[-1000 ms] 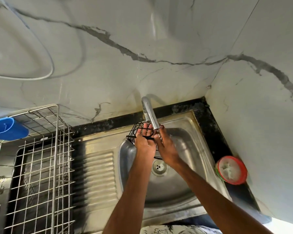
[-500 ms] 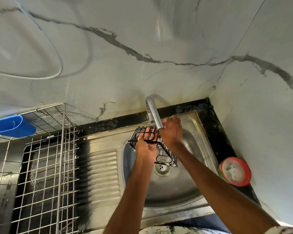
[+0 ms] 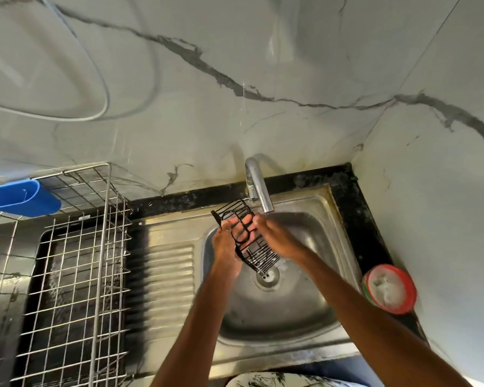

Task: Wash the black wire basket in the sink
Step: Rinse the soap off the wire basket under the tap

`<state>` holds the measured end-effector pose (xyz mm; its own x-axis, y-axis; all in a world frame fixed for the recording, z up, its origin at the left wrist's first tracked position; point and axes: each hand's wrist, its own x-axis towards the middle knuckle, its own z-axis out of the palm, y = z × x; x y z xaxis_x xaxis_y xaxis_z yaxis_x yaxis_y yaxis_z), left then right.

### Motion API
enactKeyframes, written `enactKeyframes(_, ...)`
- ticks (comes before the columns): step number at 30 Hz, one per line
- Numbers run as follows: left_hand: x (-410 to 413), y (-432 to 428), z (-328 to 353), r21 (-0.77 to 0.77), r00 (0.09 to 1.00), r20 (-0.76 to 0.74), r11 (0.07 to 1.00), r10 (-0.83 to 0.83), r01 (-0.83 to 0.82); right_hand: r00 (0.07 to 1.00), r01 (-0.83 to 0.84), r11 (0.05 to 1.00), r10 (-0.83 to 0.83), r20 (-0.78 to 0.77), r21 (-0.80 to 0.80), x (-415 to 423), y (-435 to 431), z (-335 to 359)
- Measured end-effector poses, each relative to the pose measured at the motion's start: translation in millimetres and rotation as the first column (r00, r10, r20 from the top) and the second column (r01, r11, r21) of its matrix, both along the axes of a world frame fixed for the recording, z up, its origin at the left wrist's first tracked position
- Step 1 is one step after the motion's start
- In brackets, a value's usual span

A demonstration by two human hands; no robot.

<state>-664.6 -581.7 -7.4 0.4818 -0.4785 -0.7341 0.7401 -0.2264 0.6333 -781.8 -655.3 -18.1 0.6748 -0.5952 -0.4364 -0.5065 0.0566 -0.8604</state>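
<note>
The black wire basket (image 3: pixel 260 254) is a small oblong rack, held tilted over the steel sink (image 3: pixel 280 311) just below the chrome faucet (image 3: pixel 259 188). My left hand (image 3: pixel 227 244) grips its left side, fingers curled through the wires. My right hand (image 3: pixel 277 238) rests against the basket's right side, fingers on the wires. The basket's lower end hangs above the drain (image 3: pixel 267 276). Whether water runs from the faucet I cannot tell.
A metal wire dish rack (image 3: pixel 76 263) stands on the drainboard at the left, with a blue plastic holder (image 3: pixel 23 198) hooked on it. A red-rimmed round container (image 3: pixel 390 289) sits on the black counter edge at the right. Marbled tile walls close the corner.
The basket has been turned and tilted, its far end now raised toward the faucet. My right hand came down from the faucet onto the basket's right side. The view shifted slightly.
</note>
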Motion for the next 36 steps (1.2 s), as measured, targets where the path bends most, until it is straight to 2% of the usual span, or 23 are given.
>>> enactKeyframes(5, 14.6, 7.7, -13.3, 0.152, 0.985, 0.112, 0.982, -0.132, 0.114, 0.996, -0.050, 0.984, 0.061, 0.061, -0.172, -8.6, 58.6, -2.4)
enactKeyframes(11, 6.6, 13.3, -18.1, 0.188, 0.941, 0.196, 0.952, -0.278, 0.242, 1.000, -0.030, 0.937, 0.031, -0.004, -0.349, 20.9, 33.2, -10.1)
enactKeyframes(13, 3.5, 11.5, -16.3, 0.177, 0.947, 0.176, 0.955, -0.270, 0.239, 0.999, 0.036, 0.966, -0.030, 0.028, -0.257, 25.7, 21.1, -8.8)
enactKeyframes(15, 5.4, 7.2, -14.1, 0.175, 0.965, 0.128, 0.963, -0.230, 0.206, 0.987, 0.128, 0.991, -0.124, 0.101, -0.044, 18.7, 13.5, -12.2)
enactKeyframes(17, 9.1, 2.3, -10.2, 0.182, 0.981, 0.083, 0.970, -0.177, 0.159, 0.981, 0.145, 0.987, -0.151, 0.119, 0.064, 6.2, 11.9, -26.6)
enactKeyframes(19, 11.7, -1.2, -8.3, 0.175, 0.989, 0.047, 0.976, -0.137, 0.127, 0.992, 0.088, 0.994, -0.094, 0.089, 0.070, -7.6, 22.9, -41.1)
enactKeyframes(21, 13.6, -3.7, -8.1, 0.166, 0.993, 0.016, 0.980, -0.119, 0.114, 0.995, 0.068, 0.998, -0.067, 0.073, -0.012, -20.4, 42.6, -27.6)
enactKeyframes(24, 17.4, -2.0, -13.1, 0.148, 0.987, 0.003, 0.977, -0.159, 0.157, 0.994, 0.017, 0.991, -0.002, 0.106, -0.135, -26.5, 63.2, 3.6)
enactKeyframes(27, 18.4, 1.0, -15.7, 0.146, 0.984, 0.030, 0.975, -0.174, 0.167, 0.991, -0.033, 0.984, 0.054, 0.119, -0.174, -12.5, 48.4, 8.6)
enactKeyframes(29, 17.1, 0.8, -14.0, 0.138, 0.982, 0.040, 0.974, -0.185, 0.178, 0.994, -0.003, 0.990, 0.018, 0.107, -0.138, 2.7, 31.9, 9.3)
enactKeyframes(33, 17.3, -6.4, -1.1, 0.117, 0.991, -0.017, 0.984, -0.135, 0.136, 0.973, 0.186, 0.977, -0.198, 0.118, 0.103, 4.8, 8.5, 7.7)
enactKeyframes(36, 23.2, -5.5, 2.0, 0.075, 0.994, -0.015, 0.991, -0.110, 0.111, 0.988, 0.139, 0.982, -0.146, 0.045, 0.127, -16.1, 18.7, -36.6)
